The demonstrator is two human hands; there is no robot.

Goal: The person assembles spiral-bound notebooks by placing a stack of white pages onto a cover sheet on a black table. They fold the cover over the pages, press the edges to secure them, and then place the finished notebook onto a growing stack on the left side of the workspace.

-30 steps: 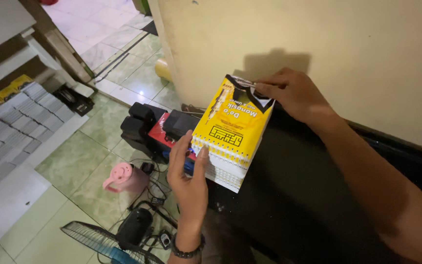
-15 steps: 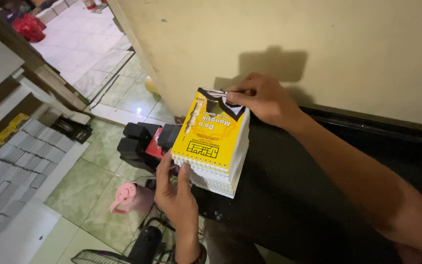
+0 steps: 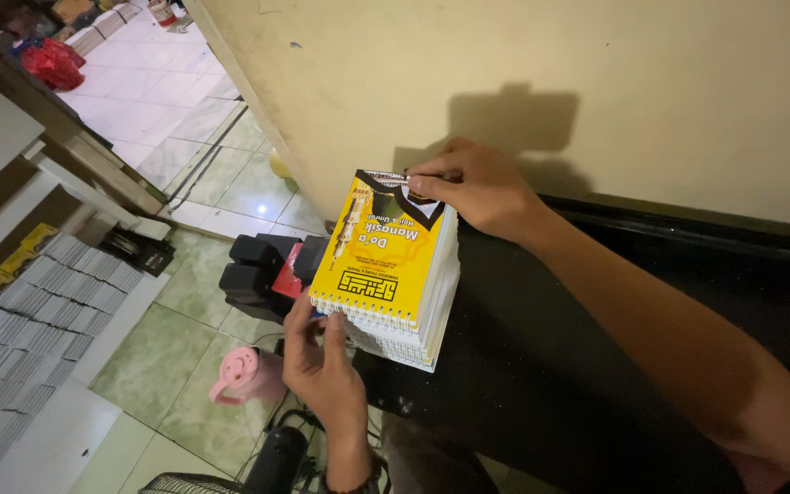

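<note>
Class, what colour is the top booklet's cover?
Yellow with black trim, top booklet, head view.

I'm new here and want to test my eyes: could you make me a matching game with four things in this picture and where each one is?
Things:
1. right hand
2. left hand
3. pink jug
4. red bag

Places:
A. green floor tiles below the stack
B. spiral edge of the booklets
C. far corner of the top booklet
D. distant floor, upper left

Pairs: 1-C, 2-B, 3-A, 4-D
</note>
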